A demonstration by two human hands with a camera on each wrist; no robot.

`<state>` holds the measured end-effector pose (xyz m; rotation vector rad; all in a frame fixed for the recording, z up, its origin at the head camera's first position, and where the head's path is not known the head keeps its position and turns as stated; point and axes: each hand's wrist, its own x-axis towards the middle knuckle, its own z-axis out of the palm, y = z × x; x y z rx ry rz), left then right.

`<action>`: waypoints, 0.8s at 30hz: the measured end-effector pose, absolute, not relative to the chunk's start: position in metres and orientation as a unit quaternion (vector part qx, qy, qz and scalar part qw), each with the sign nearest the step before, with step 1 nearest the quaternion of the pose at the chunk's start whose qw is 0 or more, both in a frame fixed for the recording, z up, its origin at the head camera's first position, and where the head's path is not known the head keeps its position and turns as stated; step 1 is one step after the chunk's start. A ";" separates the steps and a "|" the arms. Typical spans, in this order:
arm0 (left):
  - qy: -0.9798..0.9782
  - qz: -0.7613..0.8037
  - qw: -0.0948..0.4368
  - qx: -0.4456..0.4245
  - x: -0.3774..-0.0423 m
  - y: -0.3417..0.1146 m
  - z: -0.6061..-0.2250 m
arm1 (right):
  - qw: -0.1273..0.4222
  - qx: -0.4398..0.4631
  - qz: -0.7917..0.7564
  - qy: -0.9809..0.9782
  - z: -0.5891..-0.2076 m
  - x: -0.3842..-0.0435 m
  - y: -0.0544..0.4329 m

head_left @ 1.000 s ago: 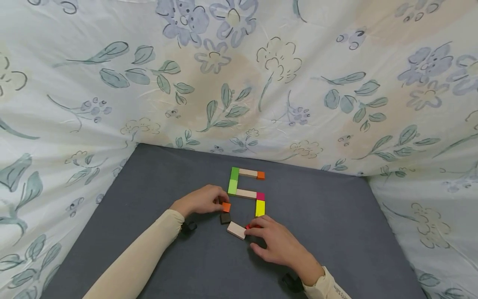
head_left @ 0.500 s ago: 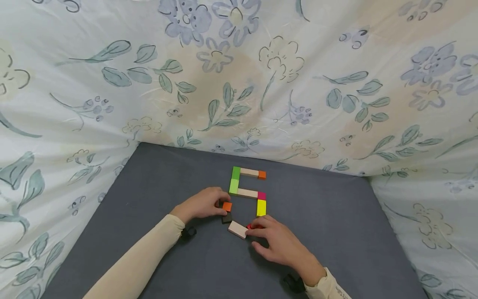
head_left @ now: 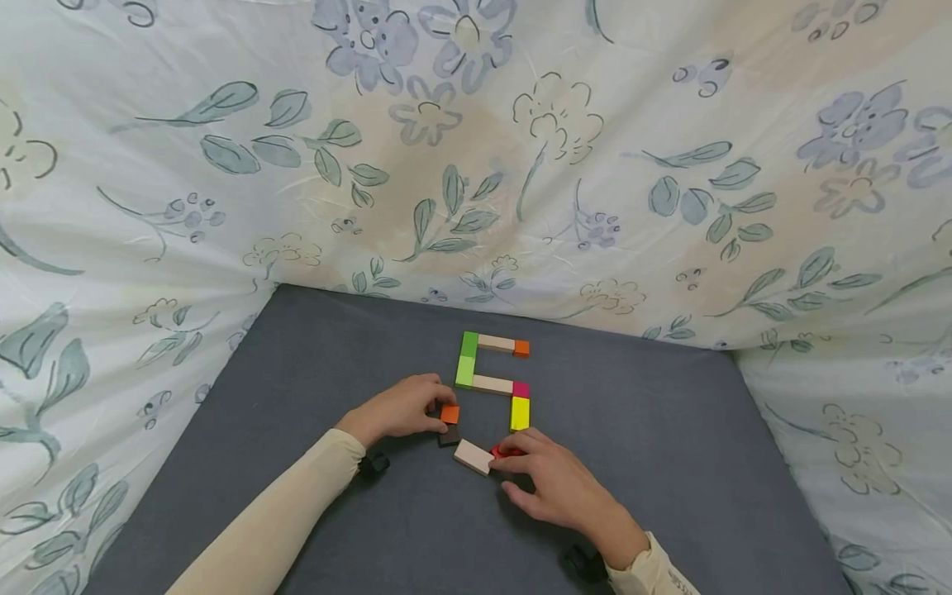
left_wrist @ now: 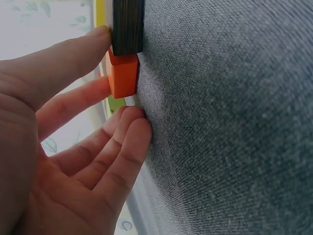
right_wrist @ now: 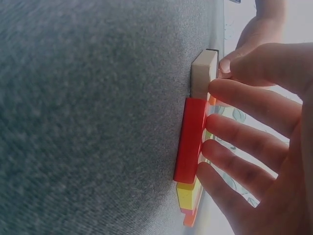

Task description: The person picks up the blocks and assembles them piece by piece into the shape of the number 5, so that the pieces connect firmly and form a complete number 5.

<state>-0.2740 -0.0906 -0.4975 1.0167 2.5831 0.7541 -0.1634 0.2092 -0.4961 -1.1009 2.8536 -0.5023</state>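
Note:
My left hand (head_left: 405, 405) touches two small blocks from above. Its thumb rests on the dark block (left_wrist: 128, 27), and its index fingertip is on the orange block (left_wrist: 124, 78) adjoining it. The other left fingertips are down at the table beside them. My right hand (head_left: 546, 475) has its fingers spread, with several fingertips along the top edge of the red block (right_wrist: 190, 139). A pale wooden block (head_left: 473, 456) lies between the hands, its right end at the red block and my right index fingertip.
Beyond the hands lies an angular line of blocks on the grey cloth (head_left: 632, 397): a far orange block (head_left: 522, 349), green blocks (head_left: 467, 359), pale blocks (head_left: 492, 385), a magenta block (head_left: 521, 389) and a yellow block (head_left: 520, 413). A floral curtain (head_left: 476, 165) surrounds the table.
My left thumb has come down onto the dark block, covering part of it. The near orange and dark blocks have shifted very slightly. The right hand stays at the red block.

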 end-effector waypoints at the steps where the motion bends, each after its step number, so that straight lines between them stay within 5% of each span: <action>1: 0.890 0.260 0.133 0.351 -0.274 -0.091 -0.497 | 0.022 -0.354 -0.163 0.921 -0.496 -0.163 0.209; 24: 0.884 0.263 0.132 0.362 -0.281 -0.093 -0.499 | 0.022 -0.352 -0.167 0.921 -0.496 -0.164 0.209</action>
